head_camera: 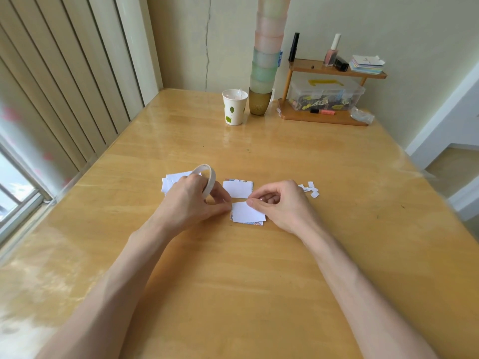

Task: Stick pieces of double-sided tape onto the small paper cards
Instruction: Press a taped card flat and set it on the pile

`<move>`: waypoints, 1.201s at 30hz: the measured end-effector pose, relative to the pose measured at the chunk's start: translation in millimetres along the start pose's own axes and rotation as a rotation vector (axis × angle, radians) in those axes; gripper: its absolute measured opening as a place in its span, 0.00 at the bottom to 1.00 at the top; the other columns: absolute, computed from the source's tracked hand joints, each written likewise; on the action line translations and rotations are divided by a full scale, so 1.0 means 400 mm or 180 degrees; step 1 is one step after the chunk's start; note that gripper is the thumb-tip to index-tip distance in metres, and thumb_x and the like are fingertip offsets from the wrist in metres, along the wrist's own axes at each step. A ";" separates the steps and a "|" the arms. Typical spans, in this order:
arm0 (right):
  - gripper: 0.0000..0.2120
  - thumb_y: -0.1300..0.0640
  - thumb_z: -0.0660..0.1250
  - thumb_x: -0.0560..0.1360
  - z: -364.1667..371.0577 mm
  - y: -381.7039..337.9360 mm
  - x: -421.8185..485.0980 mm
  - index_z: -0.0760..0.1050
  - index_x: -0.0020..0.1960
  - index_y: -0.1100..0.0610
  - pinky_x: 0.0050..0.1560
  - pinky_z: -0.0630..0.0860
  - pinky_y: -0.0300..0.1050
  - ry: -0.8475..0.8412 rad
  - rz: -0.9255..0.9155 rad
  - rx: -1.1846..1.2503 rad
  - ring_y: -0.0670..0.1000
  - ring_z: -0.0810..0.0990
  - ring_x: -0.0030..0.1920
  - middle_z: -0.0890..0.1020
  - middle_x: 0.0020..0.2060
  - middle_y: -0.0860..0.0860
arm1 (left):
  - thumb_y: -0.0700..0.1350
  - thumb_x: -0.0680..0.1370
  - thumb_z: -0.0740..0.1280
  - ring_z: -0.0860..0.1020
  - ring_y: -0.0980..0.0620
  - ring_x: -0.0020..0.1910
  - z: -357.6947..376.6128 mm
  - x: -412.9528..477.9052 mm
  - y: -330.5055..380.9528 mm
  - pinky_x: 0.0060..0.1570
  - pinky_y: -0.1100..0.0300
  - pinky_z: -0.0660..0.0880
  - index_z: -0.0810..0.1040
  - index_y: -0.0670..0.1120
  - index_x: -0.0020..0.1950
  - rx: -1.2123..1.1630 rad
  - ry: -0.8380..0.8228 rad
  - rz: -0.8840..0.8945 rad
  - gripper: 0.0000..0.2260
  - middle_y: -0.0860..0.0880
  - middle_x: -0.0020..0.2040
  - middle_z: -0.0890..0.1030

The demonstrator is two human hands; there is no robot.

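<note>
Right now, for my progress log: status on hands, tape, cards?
Left hand grips white ring-shaped tape roll. Right hand pinches top edge of nearest small white paper card, flat on wooden table. White paper scraps lie right, clear of work.

No word, number or brand can be read anywhere. The paper cup [234,107] bears only green leaf shapes. On the shelf right of the cup, a paper pad [366,64] carries a faint mark, too small to read. On the surface in front of the cup, the cards [248,212] show blurred coloured print at their edges.
</note>
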State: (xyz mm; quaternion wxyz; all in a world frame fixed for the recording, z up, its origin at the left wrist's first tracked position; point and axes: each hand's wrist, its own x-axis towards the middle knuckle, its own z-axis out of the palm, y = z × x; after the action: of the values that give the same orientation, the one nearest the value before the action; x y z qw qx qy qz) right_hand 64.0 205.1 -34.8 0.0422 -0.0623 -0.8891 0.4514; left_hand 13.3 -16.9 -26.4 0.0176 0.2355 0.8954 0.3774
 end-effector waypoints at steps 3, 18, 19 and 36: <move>0.03 0.52 0.78 0.74 0.002 0.001 -0.001 0.86 0.42 0.49 0.35 0.70 0.36 0.0007 -0.0013 -0.0003 0.41 0.71 0.30 0.79 0.32 0.42 | 0.48 0.73 0.79 0.75 0.60 0.29 -0.006 -0.002 0.001 0.33 0.70 0.69 0.85 0.55 0.41 -0.0094 -0.0197 -0.0056 0.04 0.58 0.40 0.85; 0.03 0.53 0.77 0.76 -0.006 0.009 0.000 0.86 0.44 0.50 0.43 0.76 0.39 -0.0140 -0.0026 0.0464 0.45 0.78 0.38 0.87 0.42 0.53 | 0.45 0.74 0.79 0.77 0.62 0.33 -0.013 -0.009 0.020 0.36 0.72 0.71 0.86 0.51 0.40 -0.0211 -0.0518 -0.0207 0.04 0.54 0.39 0.86; 0.03 0.53 0.77 0.76 -0.005 0.007 -0.001 0.86 0.44 0.50 0.42 0.75 0.38 -0.0134 -0.0020 0.0424 0.44 0.77 0.38 0.87 0.42 0.53 | 0.45 0.74 0.79 0.77 0.62 0.31 -0.014 -0.009 0.021 0.35 0.72 0.71 0.86 0.50 0.40 -0.0216 -0.0511 -0.0219 0.04 0.55 0.37 0.85; 0.04 0.53 0.77 0.76 0.001 -0.005 -0.008 0.86 0.43 0.51 0.32 0.67 0.32 -0.0065 -0.0007 0.0117 0.40 0.70 0.29 0.77 0.29 0.40 | 0.45 0.74 0.79 0.75 0.61 0.30 -0.028 -0.011 0.024 0.32 0.70 0.70 0.87 0.50 0.41 -0.0180 -0.0636 -0.0366 0.04 0.56 0.36 0.84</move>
State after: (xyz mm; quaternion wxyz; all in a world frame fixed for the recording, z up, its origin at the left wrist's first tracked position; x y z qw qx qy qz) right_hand 67.1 203.3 -33.4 0.0348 -0.0559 -0.8811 0.4683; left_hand 18.8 -20.6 -12.3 0.1350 0.2196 0.8902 0.3756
